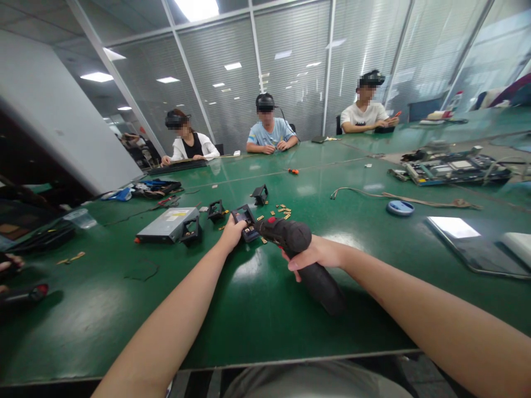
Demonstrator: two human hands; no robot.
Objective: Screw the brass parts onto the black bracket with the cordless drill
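Left hand (232,231) is seen reaching forward over the green table (257,309), its fingers curled round the near left side of a small black bracket (245,222), which is steadied on the tabletop; how tightly it is gripped cannot be told, since the fingertips are hidden behind the part. The bracket is a dark, box-like plastic frame with an open middle, tilted slightly, with a bluish face on its near side and small brass-coloured pieces at its edge. Just right of it, the nose of a black electric screwdriver (301,254) with a red switch is pressed against the bracket's right side. The screwdriver is held by the right hand (317,255), which is wrapped closed round the thick body, the handle slanting down towards the near edge of the table. Left of the left hand, a grey metal unit (166,224) is laid flat, with another black bracket (191,231) against its right end and a third (216,210) just beyond. Behind the held bracket, small brass screws (282,210) are scattered, and a fourth bracket (259,194) stands further back. Well to the right, a round blue disc (400,207) and a circuit board (452,168) are seen
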